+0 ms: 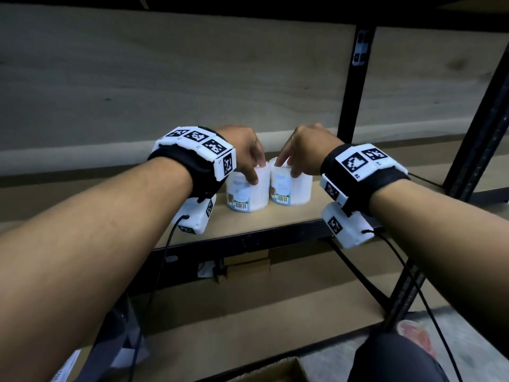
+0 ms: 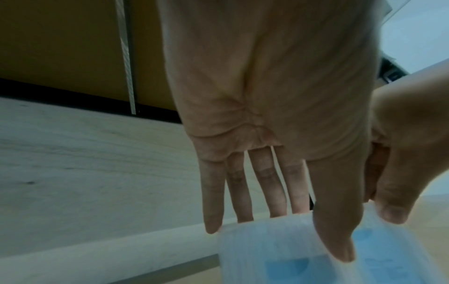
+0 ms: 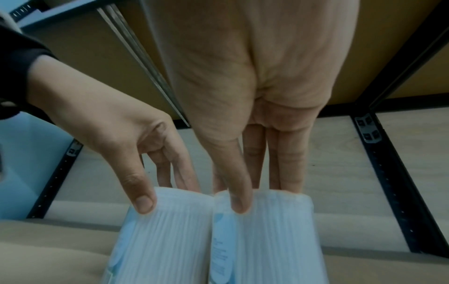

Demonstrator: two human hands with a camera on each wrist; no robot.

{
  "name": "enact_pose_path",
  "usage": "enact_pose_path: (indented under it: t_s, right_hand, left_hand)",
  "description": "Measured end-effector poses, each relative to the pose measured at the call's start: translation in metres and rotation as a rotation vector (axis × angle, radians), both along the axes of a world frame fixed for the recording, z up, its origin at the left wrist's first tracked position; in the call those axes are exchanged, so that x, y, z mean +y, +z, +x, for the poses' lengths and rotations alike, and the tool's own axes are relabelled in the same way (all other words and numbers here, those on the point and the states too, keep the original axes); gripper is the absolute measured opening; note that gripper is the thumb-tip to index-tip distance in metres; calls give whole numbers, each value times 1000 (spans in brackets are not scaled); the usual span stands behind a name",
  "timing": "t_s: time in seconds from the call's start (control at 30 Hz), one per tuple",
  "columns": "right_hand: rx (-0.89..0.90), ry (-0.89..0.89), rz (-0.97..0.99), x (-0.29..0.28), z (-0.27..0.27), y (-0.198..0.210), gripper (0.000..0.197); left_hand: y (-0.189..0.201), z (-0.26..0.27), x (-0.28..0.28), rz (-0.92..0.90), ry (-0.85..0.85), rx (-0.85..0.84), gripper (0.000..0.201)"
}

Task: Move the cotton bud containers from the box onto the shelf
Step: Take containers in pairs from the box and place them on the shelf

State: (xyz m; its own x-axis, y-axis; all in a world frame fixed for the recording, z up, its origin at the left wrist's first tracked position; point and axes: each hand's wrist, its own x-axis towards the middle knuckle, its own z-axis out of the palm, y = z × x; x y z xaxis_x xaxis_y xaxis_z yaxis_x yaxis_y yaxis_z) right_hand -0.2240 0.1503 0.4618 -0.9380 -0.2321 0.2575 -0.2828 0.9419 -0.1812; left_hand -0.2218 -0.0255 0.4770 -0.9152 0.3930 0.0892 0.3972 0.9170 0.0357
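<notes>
Two white ribbed cotton bud containers with blue labels stand side by side on the wooden shelf (image 1: 278, 220). My left hand (image 1: 256, 170) pinches the top of the left container (image 1: 248, 195), thumb on the front and fingers behind. My right hand (image 1: 289, 168) pinches the right container (image 1: 293, 188) the same way. The left wrist view has the left hand (image 2: 298, 230) over its container (image 2: 267, 253). In the right wrist view the right hand (image 3: 263, 194) holds its container (image 3: 267, 240), with the left container (image 3: 165, 240) touching it.
A black upright post (image 1: 352, 92) stands behind and right of the containers, and a slanted black frame bar (image 1: 484, 119) runs at far right. Bare shelf board extends left and right. A lower shelf (image 1: 275, 299) lies beneath. A cardboard box corner (image 1: 275, 372) shows at the bottom edge.
</notes>
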Motion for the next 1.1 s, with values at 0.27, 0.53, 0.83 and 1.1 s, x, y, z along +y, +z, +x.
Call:
enact_pose_path:
  t_s: [0.27, 0.53, 0.83, 1.1]
  right_hand:
    - [-28, -31, 36, -7, -43, 1, 43]
    - [-61, -47, 46, -8, -76, 3, 40]
    - [-109, -85, -19, -2, -116, 2, 36]
    - [-40, -57, -14, 4, -144, -4, 32]
  left_hand:
    - [-1, -39, 0, -8, 26, 5, 41]
    - [-4, -77, 1, 24, 52, -21, 45]
    - [-8, -110, 4, 89, 35, 11, 44]
    - [-9, -134, 10, 85, 62, 35, 43]
